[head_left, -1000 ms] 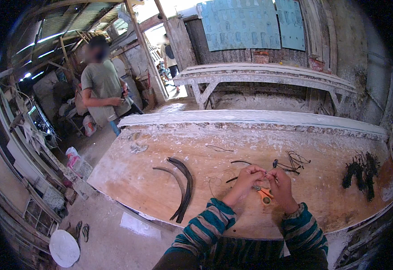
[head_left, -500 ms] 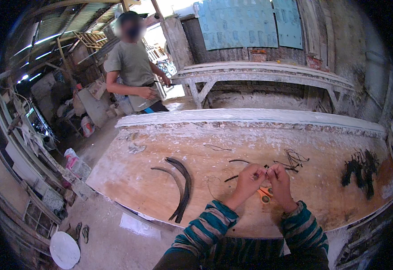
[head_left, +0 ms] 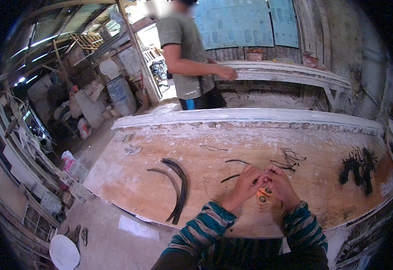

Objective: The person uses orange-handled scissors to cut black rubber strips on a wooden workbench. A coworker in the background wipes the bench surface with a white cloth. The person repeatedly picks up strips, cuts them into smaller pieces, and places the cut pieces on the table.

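Observation:
Above the near part of the wooden tabletop [head_left: 129, 191], my left hand [head_left: 247, 183] and my right hand [head_left: 277, 182] meet with fingertips pinched together. Whatever small thing they pinch is too tiny to make out. Below and between them lie orange-handled scissors [head_left: 264, 196], partly hidden by the hands. Short dark strips [head_left: 230, 178] rest just left of my left hand. Beyond my right hand is a loose tangle of thin black cord pieces [head_left: 290, 159]. Long curved black strips [head_left: 181, 189] lie farther left, and a thin loop of cord [head_left: 213, 147] sits toward the back.
A pile of black knotted strands [head_left: 360, 173] occupies the table's right end. Along the far edge runs a white-crusted ledge [head_left: 250, 116]. Behind it, a person in a grey-green shirt [head_left: 185, 58] stands near a long bench [head_left: 291, 74]. A round white lid [head_left: 64, 251] is at lower left.
The person behind the table has moved right, toward the bench, and turned sideways. My hands stay together, with the fingers shifted slightly and the right hand turned a little. The view has shifted slightly.

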Available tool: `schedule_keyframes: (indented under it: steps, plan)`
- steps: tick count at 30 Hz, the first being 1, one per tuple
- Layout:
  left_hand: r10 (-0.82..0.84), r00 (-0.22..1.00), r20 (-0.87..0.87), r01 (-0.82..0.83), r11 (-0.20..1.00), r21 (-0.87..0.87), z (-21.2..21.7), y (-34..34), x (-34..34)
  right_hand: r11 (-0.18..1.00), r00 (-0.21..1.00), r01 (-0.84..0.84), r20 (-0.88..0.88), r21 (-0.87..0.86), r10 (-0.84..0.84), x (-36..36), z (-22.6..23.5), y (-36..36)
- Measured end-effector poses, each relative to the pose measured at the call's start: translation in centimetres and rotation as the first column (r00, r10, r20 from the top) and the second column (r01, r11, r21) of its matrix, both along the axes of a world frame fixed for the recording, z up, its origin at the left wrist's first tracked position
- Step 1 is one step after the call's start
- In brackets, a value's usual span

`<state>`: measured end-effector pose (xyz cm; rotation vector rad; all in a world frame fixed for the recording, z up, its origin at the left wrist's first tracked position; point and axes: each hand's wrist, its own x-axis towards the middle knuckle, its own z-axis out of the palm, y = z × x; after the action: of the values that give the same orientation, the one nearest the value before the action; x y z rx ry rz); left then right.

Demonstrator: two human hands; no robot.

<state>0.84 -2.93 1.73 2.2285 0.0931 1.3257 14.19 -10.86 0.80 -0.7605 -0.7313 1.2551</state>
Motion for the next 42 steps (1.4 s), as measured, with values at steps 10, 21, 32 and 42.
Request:
schedule_keyframes:
  steps: [10,21,32,42]
  plan:
    - [-0.06,0.998,0.033,0.068,0.897,-0.437,-2.2,0.1,0.5,0.961,0.894,0.276,0.359,0.031,-0.268,-0.6,0.5,-0.3]
    - [-0.122,0.968,0.218,0.242,0.682,-0.69,-3.3,1.1,1.0,0.898,0.582,0.293,0.684,0.327,-0.44,-1.6,1.9,-0.8]
    - [-0.135,0.989,0.064,0.147,0.796,-0.587,-2.0,0.4,0.4,0.902,0.621,0.328,0.656,0.28,-0.429,-0.7,0.6,-0.5]
    - [-0.027,0.998,-0.065,0.002,0.934,-0.358,-2.4,0.5,0.4,0.85,0.402,0.358,0.759,0.386,-0.513,-0.7,0.7,-0.6]
